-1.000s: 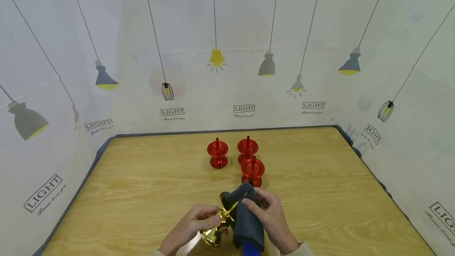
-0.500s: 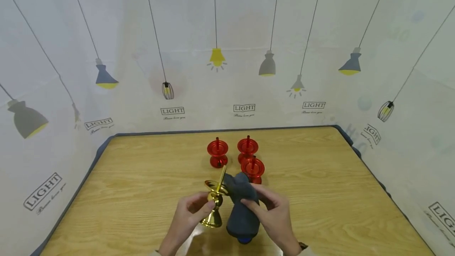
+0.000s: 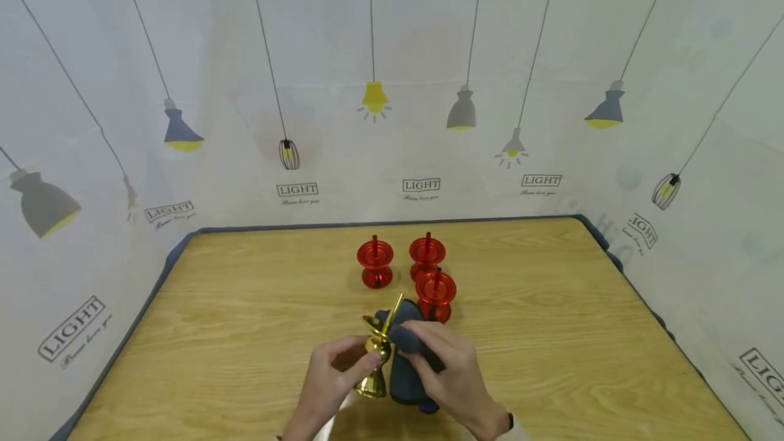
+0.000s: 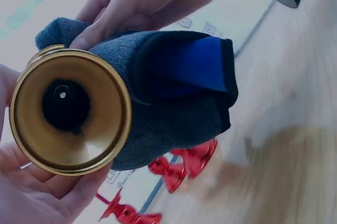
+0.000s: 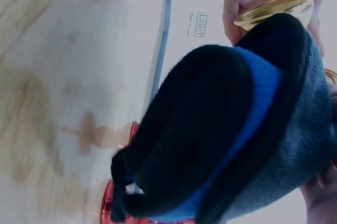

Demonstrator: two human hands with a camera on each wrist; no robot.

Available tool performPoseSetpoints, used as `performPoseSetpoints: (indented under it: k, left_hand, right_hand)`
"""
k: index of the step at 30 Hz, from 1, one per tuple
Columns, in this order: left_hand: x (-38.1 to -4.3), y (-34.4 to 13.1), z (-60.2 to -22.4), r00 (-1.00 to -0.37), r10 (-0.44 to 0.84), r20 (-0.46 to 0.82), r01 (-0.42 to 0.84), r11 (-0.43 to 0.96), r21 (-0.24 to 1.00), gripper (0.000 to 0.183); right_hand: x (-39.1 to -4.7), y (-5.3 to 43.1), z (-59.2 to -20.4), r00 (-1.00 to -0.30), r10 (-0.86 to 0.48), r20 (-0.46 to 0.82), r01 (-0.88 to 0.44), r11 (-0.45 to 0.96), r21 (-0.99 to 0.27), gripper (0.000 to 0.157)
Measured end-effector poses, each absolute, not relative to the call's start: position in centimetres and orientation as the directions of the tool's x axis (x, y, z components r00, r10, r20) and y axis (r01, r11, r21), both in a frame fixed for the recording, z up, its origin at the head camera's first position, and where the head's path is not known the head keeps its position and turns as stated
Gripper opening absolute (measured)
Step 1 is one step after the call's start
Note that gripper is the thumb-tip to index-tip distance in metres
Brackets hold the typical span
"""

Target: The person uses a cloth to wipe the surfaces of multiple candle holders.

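Observation:
My left hand (image 3: 331, 369) grips a gold candle holder (image 3: 372, 385) by its waist, tilted above the table, its spike pointing up and to the right. In the left wrist view the hollow underside of its base (image 4: 108, 113) faces the camera. A folded dark grey cloth (image 3: 407, 380) with a blue inner side (image 4: 184, 69) is pinched in my right hand (image 3: 453, 373). Part of the cloth lies against the gold dish just under the spike. In the right wrist view the hanging cloth (image 5: 284, 145) covers much of the candle holder.
Three red candle holders stand upright beyond my hands: one at the left (image 3: 376, 257), one at the back right (image 3: 427, 252), one nearer (image 3: 435, 289). They are on a wood-grain table (image 3: 245, 305), with a lamp-printed sheet (image 3: 324, 53) rising behind and at both sides.
The gold candle holder has swung from leaning low to more upright. My right hand has shifted left over the cloth, bringing a fold of it to the dish and spike.

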State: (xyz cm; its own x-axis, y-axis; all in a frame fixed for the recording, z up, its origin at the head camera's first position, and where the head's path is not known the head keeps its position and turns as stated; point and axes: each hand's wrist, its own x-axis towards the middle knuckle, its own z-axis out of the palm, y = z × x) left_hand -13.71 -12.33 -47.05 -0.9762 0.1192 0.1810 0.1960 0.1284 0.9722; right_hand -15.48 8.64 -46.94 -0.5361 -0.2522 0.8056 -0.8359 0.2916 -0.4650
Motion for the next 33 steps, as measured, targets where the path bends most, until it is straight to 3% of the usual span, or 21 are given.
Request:
performPoseSetpoints:
  k: [7, 12, 16, 20, 24, 28, 33]
  left_hand:
    - [-14.3, -13.0, -47.1, -0.951, 0.307, 0.034, -0.008, -0.136, 0.991, 0.019]
    - [-14.8, -13.2, -48.0, -0.858, 0.511, 0.044, -0.18, -0.379, 0.908, 0.029]
    - [-15.2, -13.2, -48.7, -0.789, 0.61, 0.076, -0.266, -0.45, 0.852, 0.031]
    - [-15.3, -13.1, -48.7, -0.794, 0.608, 0.028, -0.239, -0.353, 0.905, 0.034]
    - [-14.9, -12.1, -48.2, -0.902, 0.426, -0.078, -0.138, -0.111, 0.984, 0.034]
    - [-14.4, -10.8, -48.1, -0.98, 0.195, -0.049, -0.026, 0.121, 0.992, 0.044]
    - [-14.1, -10.3, -48.2, -0.998, 0.042, 0.041, 0.05, 0.254, 0.966, 0.031]
  right_hand:
    - [-15.7, 8.5, -47.3, -0.539, -0.236, 0.808, -0.838, 0.24, -0.489, 0.042]
    - [-15.6, 8.5, -47.8, -0.584, -0.212, 0.783, -0.81, 0.213, -0.546, 0.045]
    - [-15.7, 8.6, -48.2, -0.606, -0.196, 0.771, -0.793, 0.228, -0.565, 0.045]
    - [-16.0, 8.8, -48.5, -0.556, -0.203, 0.806, -0.822, 0.276, -0.498, 0.04]
    - [-16.4, 9.0, -48.4, -0.455, -0.256, 0.853, -0.852, 0.403, -0.334, 0.018]
    - [-16.4, 9.0, -48.2, -0.386, -0.323, 0.864, -0.839, 0.513, -0.182, 0.03]
    - [-16.4, 9.0, -48.4, -0.381, -0.324, 0.866, -0.835, 0.524, -0.171, 0.031]
